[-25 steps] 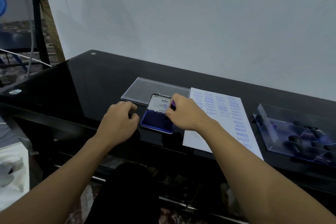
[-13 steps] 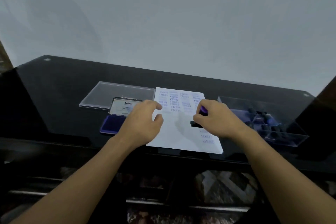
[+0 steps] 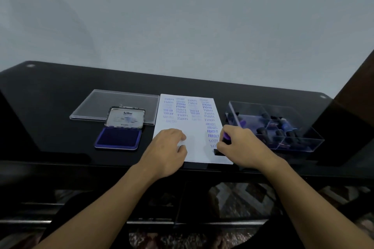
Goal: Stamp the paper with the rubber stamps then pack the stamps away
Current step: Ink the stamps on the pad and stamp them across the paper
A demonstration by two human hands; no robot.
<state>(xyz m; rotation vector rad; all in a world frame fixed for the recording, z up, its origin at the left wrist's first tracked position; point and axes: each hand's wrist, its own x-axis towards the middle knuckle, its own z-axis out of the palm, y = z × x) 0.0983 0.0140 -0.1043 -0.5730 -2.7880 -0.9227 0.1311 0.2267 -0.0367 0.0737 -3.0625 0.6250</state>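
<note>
A clear compartmented box is seen at the right of the black table; several dark-handled stamps are lying in its compartments, their number not countable through the glare. An ink pad tin is set left of the paper, lid raised and blue pad exposed; a flat clear lid is lying just behind it. The white paper is placed between tin and box and is covered in rows of blue imprints such as SAMPLE, FRAGILE, AIR MAIL and AMENDED. The left hand is rested on the near left part of the sheet, fingers loosely curled, nothing gripped. The right hand is closed around a rubber stamp, whose black base is pressed against the paper's near right corner. The lowest imprints are partly covered by this hand. The stamp's handle is mostly hidden; only a purple patch is visible.
</note>
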